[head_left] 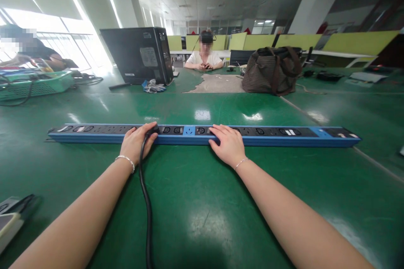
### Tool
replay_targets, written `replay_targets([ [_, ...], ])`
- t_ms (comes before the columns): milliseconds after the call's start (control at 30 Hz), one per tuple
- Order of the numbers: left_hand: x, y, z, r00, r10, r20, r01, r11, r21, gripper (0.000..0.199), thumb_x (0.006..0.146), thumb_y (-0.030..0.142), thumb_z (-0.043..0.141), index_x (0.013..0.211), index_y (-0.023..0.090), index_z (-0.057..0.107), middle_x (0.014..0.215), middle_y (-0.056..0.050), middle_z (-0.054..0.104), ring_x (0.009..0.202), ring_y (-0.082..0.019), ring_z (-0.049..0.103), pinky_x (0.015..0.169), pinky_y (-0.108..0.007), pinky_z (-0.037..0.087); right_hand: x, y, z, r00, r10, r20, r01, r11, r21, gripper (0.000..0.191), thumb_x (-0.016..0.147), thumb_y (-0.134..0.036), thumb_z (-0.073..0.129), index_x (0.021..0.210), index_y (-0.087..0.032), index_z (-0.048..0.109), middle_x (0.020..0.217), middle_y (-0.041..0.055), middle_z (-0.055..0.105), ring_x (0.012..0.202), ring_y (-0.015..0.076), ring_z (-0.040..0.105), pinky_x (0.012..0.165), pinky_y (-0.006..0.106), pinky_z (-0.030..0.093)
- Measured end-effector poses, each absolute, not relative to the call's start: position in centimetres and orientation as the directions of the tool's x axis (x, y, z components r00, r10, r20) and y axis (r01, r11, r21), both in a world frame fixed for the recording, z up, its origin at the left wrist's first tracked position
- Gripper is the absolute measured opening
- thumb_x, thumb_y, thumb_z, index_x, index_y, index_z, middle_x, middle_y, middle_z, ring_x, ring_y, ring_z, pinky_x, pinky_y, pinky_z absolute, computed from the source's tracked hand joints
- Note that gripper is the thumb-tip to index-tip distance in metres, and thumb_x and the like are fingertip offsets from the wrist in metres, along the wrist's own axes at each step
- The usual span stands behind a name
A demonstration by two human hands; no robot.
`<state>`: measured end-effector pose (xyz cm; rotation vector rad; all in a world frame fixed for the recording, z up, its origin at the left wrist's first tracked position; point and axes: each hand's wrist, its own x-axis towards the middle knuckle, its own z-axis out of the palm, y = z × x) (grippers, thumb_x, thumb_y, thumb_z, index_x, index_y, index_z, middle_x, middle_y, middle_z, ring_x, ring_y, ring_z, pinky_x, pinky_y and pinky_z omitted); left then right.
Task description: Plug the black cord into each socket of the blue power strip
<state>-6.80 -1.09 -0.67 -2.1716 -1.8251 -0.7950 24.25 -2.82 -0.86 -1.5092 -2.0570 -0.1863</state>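
A long blue and black power strip (pixel 189 130) lies crosswise on the green table (pixel 176 201), its row of sockets facing up. My left hand (pixel 136 141) is closed around a black plug (pixel 152 130) at the strip, left of its middle. From that plug a thick black cable (pixel 145 193) runs down toward me. Whether the plug sits fully in a socket cannot be made out. Right of the middle, my right hand (pixel 227 143) rests on the strip with fingers stretched over its top and thumb at the near side. Nothing shows in that hand.
Behind the strip stand a black computer case (pixel 135 56), gloves (pixel 153 86) and a brown bag (pixel 268 71). A green basket (pixel 47 86) with cables is at the left. One person (pixel 205 56) sits opposite, another (pixel 34 52) at far left. A pale device (pixel 9 227) lies near left.
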Motion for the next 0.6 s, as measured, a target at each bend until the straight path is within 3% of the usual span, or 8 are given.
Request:
replay_targets([
  [200,-6.5,-0.7,-0.3,0.07,0.844,0.531,0.945,-0.226,0.235,0.039,0.086,0.039,0.042,0.119,0.024,0.055,0.102,-0.007,0.07,0.097,-0.022,0.063,0.097,-0.041,0.04,24.1,-2.9,-0.7,-0.185,0.834,0.52,0.915,0.34,-0.22,0.036,0.082,-0.033,0.054,0.116,-0.027,0.061,0.127,0.0005,0.059,0.12,0.022,0.048,0.098,0.042,0.033],
  [433,-6.5,-0.6,-0.2,0.072,0.804,0.59,0.896,-0.312,0.316,0.033,0.083,0.035,0.045,0.111,0.022,0.058,0.106,-0.007,0.067,0.102,-0.022,0.06,0.093,-0.036,0.042,24.2,-2.7,-0.8,-0.189,0.83,0.525,0.914,0.344,-0.216,0.036,0.081,-0.033,0.054,0.116,-0.027,0.062,0.127,0.0001,0.059,0.119,0.0221,0.048,0.097,0.041,0.033],
  [500,-6.3,-0.8,0.6,-0.05,0.786,0.616,0.874,-0.264,0.408,0.034,0.083,0.036,0.046,0.112,0.023,0.057,0.105,-0.006,0.066,0.098,-0.021,0.061,0.089,-0.034,0.045,24.3,-2.7,-0.9,-0.192,0.83,0.524,0.914,0.345,-0.212,0.036,0.081,-0.033,0.054,0.115,-0.026,0.062,0.127,0.0006,0.059,0.119,0.0225,0.048,0.097,0.042,0.033],
  [600,-6.0,-1.1,1.9,-0.386,0.704,0.596,0.798,-0.069,0.599,0.04,0.084,0.039,0.046,0.122,0.026,0.049,0.093,-0.002,0.066,0.079,-0.018,0.062,0.076,-0.032,0.048,24.3,-2.7,-0.9,-0.192,0.83,0.524,0.914,0.345,-0.211,0.035,0.081,-0.033,0.054,0.115,-0.026,0.062,0.127,0.0003,0.059,0.119,0.0228,0.048,0.097,0.042,0.033],
])
